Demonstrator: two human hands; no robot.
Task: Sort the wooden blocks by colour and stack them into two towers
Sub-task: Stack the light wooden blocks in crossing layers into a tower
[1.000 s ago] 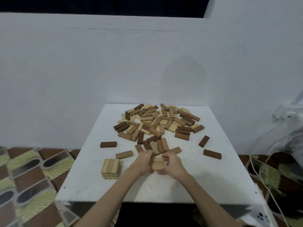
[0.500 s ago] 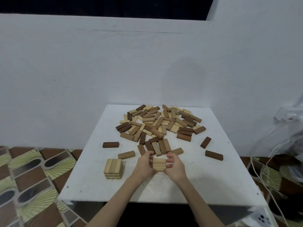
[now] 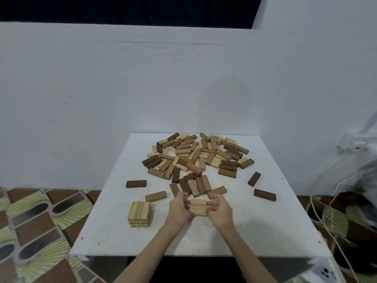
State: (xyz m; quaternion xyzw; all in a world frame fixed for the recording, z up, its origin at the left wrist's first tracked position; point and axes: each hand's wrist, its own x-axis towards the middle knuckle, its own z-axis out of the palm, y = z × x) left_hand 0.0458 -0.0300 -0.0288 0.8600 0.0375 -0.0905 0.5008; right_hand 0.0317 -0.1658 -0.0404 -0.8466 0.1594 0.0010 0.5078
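Tiled floor [image 3: 36, 225] at far left, brown and green pattern. White bench [image 3: 255, 227] against a white wall [image 3: 122, 88].

Near-left on the bench: light-block tower [image 3: 140, 214], a few layers, top layer of blocks laid side by side. Just behind it a lone mid-brown block [image 3: 156, 196] lying flat; further back-left a lone dark block [image 3: 136, 184].

Centre front: small light stack [image 3: 198, 207] sits on the bench between both hands. Left hand [image 3: 179, 209] on its left side, fingers [image 3: 184, 196] curled in and touching the stack's end. Right hand [image 3: 220, 211] on its right side, fingers [image 3: 212, 204] curled, tips at the stack's right end; firm contact or just off it, cannot tell.

Behind the hands: loose pile [image 3: 197, 156] of mixed light, mid and dark blocks, unsorted, covering the bench's far half.

Right of the pile: two stray dark blocks, one angled [image 3: 254, 179], one flat [image 3: 264, 194], apart from each other.

Far right, off the bench: white cords [image 3: 326, 221] trailing down.
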